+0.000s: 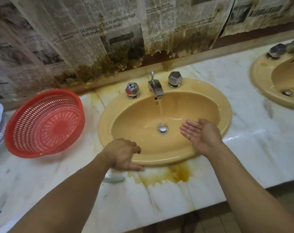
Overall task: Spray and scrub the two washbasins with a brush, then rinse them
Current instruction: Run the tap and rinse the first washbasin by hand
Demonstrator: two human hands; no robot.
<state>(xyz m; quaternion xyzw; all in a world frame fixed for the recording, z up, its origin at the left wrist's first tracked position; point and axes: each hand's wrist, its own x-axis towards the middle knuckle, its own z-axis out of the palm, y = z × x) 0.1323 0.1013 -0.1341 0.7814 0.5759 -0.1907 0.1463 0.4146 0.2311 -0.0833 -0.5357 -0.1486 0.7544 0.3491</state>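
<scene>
I had the left hand (123, 154) on the front rim of the basin (198, 86), fingers curled over the edge into the bowl, thumb along the outside. The right hand (200, 134) lay palm up inside the bowl, right of the drain (162, 128), fingers straight and close together, holding nothing. The tap (156, 88) ran a thin stream toward the drain. The second basin (258, 76) sat well apart to the right on the same desk (243, 132).

Step in hand, as I judged it: rinsing. Procedure:
- Cup the right hand under the stream.
- Throw water up the walls and across the rim.
- Work round the bowl.
- Flush everything toward the drain.

No brush was identifiable. A pale green item (113, 179) beside the left wrist was too blurred to name.
</scene>
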